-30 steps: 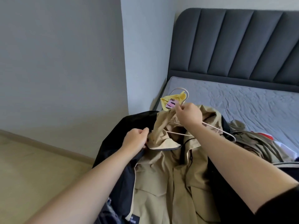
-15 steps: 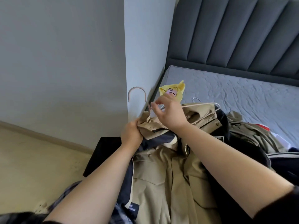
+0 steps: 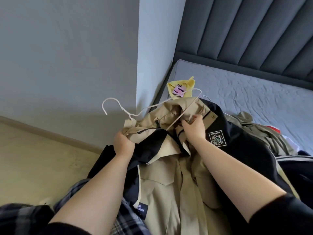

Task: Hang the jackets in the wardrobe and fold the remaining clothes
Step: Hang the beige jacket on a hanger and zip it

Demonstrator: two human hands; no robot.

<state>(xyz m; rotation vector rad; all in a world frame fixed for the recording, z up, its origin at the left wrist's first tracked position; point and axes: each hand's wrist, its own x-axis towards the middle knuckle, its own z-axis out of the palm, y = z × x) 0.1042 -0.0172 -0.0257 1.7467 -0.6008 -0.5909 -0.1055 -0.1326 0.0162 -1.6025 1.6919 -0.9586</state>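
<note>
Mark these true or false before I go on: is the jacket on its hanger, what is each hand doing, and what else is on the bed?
1. The left hand grips the beige jacket just below the neck of the hanger. True.
2. The hanger's hook is already over a wardrobe rail. False: the hook is free in the air in front of the wall, and no wardrobe is in view.
3. The right hand is open and holds nothing. False: its fingers pinch the beige jacket's fabric near the collar.
4. A yellow garment lies on the mattress beyond the beige jacket. True.
</note>
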